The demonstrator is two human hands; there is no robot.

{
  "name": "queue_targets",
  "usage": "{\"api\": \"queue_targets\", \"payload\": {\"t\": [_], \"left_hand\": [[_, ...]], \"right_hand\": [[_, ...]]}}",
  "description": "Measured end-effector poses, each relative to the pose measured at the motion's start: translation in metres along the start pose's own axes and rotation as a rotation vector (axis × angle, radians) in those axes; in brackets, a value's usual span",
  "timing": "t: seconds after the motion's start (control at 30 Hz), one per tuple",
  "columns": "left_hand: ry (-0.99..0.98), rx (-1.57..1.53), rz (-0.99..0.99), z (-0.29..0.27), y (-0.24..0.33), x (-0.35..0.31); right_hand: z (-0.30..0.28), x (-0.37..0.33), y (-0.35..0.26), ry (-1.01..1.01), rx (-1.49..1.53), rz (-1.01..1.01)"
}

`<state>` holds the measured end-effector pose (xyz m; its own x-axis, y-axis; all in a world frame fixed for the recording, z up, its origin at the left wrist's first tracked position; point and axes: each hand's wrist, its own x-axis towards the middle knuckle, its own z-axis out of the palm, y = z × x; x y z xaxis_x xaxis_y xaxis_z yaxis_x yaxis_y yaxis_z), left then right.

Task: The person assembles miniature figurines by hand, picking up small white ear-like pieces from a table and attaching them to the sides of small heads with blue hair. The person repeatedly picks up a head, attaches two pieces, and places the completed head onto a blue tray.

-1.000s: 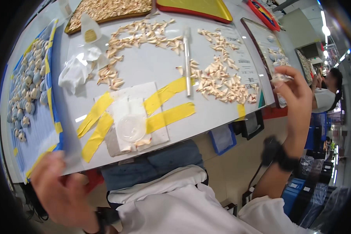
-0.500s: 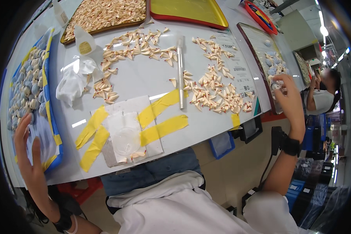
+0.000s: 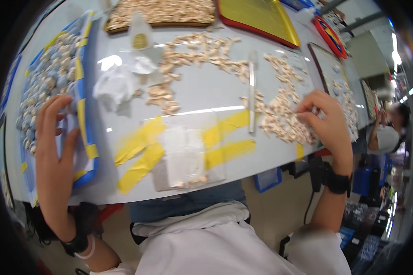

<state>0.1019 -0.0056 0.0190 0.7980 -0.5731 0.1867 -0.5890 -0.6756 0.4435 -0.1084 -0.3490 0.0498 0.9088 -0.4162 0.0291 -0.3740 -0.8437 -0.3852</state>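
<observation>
My left hand [image 3: 56,142] is over the blue-edged tray [image 3: 92,166] at the left, its fingers bent and the thumb apart from them. Round blue and white pieces [image 3: 48,68] fill the far part of that tray, close to my fingertips. At the right, my right hand [image 3: 326,120] hovers at the edge of a spread of small, pointed cream-coloured pieces [image 3: 280,119]. Its thumb and forefinger come together in a pinch; whatever is between them is too small or blurred to name. Between my hands, a pale square board [image 3: 184,156] is fixed with yellow tape [image 3: 142,172].
A metal bar [image 3: 252,91] lies among the cream pieces. Crumpled white tissue [image 3: 114,87] and a squeeze bottle [image 3: 139,34] stand near the left tray. Along the back are a heaped tray [image 3: 160,11] and a yellow tray [image 3: 257,18]. Another person [image 3: 390,133] sits far right.
My right hand has come from the right-hand tray to the cream pieces. My left hand has gone farther in over the blue-edged tray. The whole view has shifted and is more blurred.
</observation>
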Motion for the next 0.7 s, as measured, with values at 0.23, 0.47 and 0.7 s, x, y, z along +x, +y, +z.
{"api": "queue_targets", "payload": {"t": [0.23, 0.47, 0.7], "left_hand": [[0.094, -0.093, -0.018, -0.011, 0.007, 0.0], [0.122, -0.154, -0.025, -0.02, 0.004, -0.009], [0.201, -0.789, -0.039, -0.037, 0.023, -0.049]], "right_hand": [[0.012, -0.007, -0.013, 0.126, 0.141, 0.018], [0.012, -0.007, -0.02, 0.047, 0.085, -0.015], [0.012, -0.006, -0.013, 0.076, -0.002, -0.094]]}}
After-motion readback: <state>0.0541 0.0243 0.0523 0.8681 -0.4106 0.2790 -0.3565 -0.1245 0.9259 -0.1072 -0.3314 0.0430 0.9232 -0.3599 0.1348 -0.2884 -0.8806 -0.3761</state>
